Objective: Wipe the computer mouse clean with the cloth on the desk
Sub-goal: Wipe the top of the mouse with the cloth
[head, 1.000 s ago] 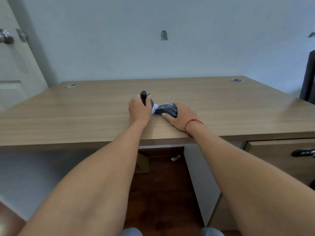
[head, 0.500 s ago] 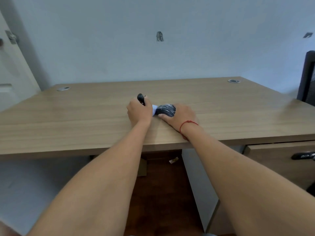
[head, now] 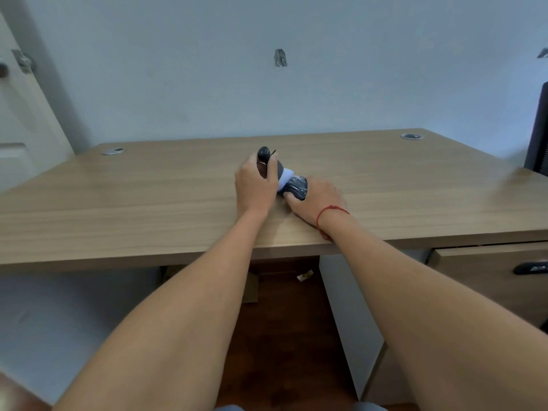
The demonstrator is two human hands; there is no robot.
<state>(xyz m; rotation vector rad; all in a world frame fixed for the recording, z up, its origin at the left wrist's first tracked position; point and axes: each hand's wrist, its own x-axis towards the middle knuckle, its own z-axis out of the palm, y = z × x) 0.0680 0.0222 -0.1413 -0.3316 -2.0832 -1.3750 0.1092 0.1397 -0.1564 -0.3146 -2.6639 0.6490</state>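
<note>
Two bare hands meet near the middle of the frame, on the wooden bench [head: 148, 197] in the head view. The left hand [head: 255, 185] has its grip closed around a dark mouse [head: 264, 157], which stands tilted up on end so that its rounded tip pokes out above the knuckles; most of its body is hidden behind the fingers. Just right of it, the right hand [head: 314, 200] lies low on the bench top with its grip wrapped on a bunched cloth [head: 295, 185], dark and glossy on the right part and pale blue-white where it presses against the mouse. Cloth and mouse touch between the two hands. A red string [head: 330, 210] circles the right wrist. Both forearms reach in from the lower corners of the frame.

At the upper left of the bench sits a round grey cable cap [head: 113, 151], and a second cable cap [head: 411, 136] sits at the upper right. Behind the bench rises a pale wall [head: 207, 69]. At the right edge of the frame a dark chair back [head: 538, 134] shows, and below it a drawer [head: 474, 271] with a black handle [head: 530, 267]. A white door [head: 20, 120] fills the left edge.
</note>
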